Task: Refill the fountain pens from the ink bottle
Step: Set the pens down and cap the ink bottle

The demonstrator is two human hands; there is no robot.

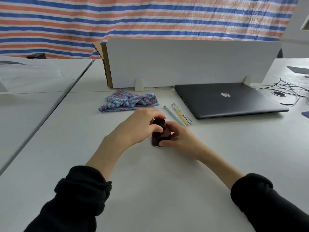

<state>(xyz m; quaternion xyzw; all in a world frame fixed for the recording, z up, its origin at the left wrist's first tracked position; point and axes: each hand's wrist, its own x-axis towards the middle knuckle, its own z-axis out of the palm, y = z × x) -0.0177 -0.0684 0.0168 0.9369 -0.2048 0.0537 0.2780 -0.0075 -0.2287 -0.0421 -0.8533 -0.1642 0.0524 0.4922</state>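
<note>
A dark glass ink bottle (158, 138) stands on the white table (150, 181) in the middle of the view. Its black cap (159, 123) is on top, and my left hand (135, 126) grips that cap with curled fingers and thumb. My right hand (179, 138) holds the bottle's body from the right side, thumb across its front. Three fountain pens lie side by side a little beyond the bottle to the right: a pale blue one (172, 114), a yellow one (179, 115) and a patterned cream one (184, 114).
A blue, pink and white striped cloth (127, 102) lies crumpled behind the bottle on the left. A shut dark laptop (225, 99) sits at the back right, with cables (287, 87) beyond it. A white divider panel (184, 62) stands across the back.
</note>
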